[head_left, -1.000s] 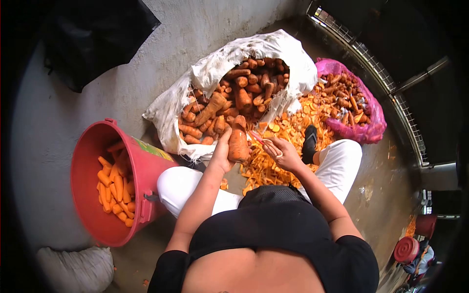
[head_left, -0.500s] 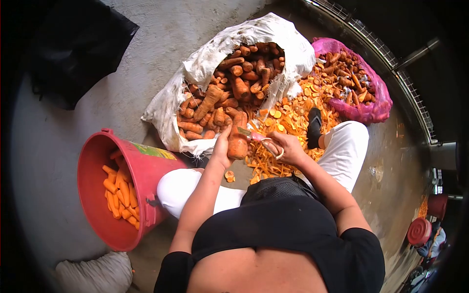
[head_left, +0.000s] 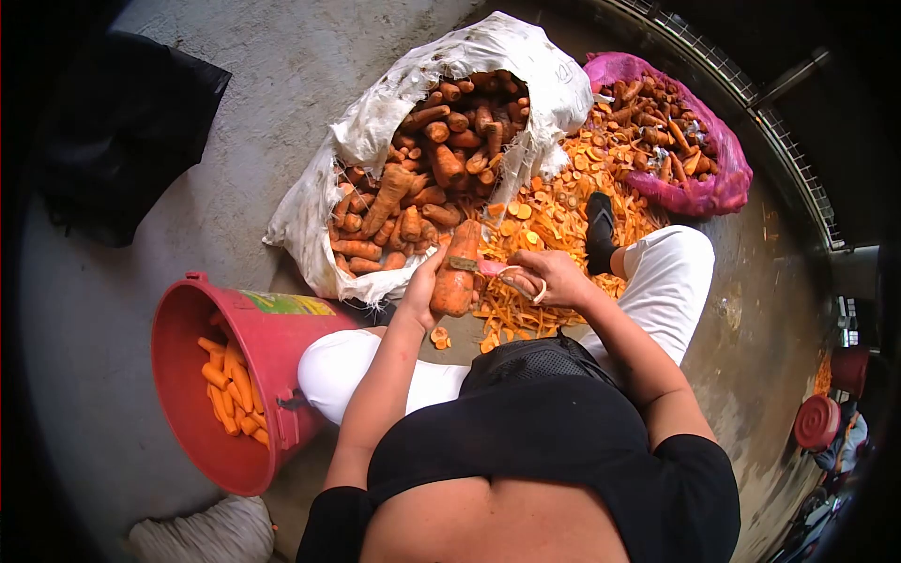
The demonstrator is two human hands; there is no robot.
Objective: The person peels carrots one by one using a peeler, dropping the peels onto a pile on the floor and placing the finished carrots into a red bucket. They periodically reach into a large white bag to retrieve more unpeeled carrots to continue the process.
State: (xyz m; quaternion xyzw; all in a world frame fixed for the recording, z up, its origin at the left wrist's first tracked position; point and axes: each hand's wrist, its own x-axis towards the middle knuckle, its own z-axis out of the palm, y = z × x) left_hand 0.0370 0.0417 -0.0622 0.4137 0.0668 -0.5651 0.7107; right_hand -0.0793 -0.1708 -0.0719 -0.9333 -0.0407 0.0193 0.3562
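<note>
A large unpeeled carrot (head_left: 455, 289) is gripped in my left hand (head_left: 420, 289), its narrower end pointing away from me. My right hand (head_left: 552, 279) is closed round a peeler (head_left: 488, 267) with a pink handle, and its blade lies across the carrot's upper part. A pale loop hangs by the right fingers. Just beyond my hands a white sack (head_left: 310, 211) lies with its mouth open, full of unpeeled carrots (head_left: 389, 202). Orange peelings and cut carrot ends (head_left: 540, 225) cover the floor right of the sack.
To my left a red bucket (head_left: 291, 357) is tipped on its side, with peeled carrots (head_left: 235, 389) inside. A pink bag (head_left: 690, 195) of carrots stands at the far right. Black sheeting (head_left: 131, 131) lies at upper left, a grey sack (head_left: 206, 535) at lower left.
The peeler blade now lies flatter across the carrot, and the carrot has tilted slightly. The whole view has shifted a little. Both hands keep their holds.
</note>
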